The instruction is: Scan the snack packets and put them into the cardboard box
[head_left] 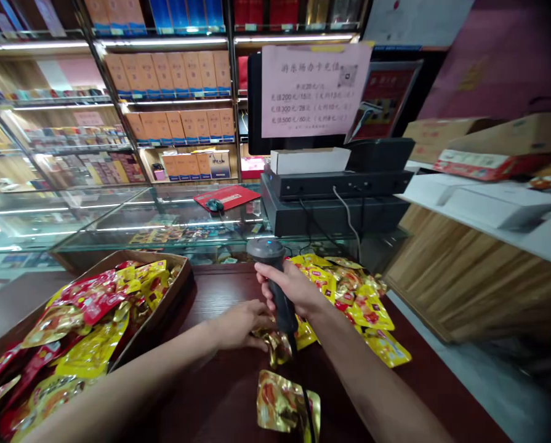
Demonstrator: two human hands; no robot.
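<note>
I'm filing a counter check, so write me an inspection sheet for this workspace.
Surface: dark reddish-brown tabletop.
Things handled: handheld scanner; crumpled gold packet.
Clutter: front gold packet lying alone; packet pile on the right; packet-filled box on the left.
Left hand: fingers at the crumpled gold packet; grip unclear.
Right hand: wrapped around the scanner's handle.
Cables: dark cable crosses the front gold packet; pale cable hangs from black equipment.
Surroundings: glass display counter, stocked shelves, pink sign.
</note>
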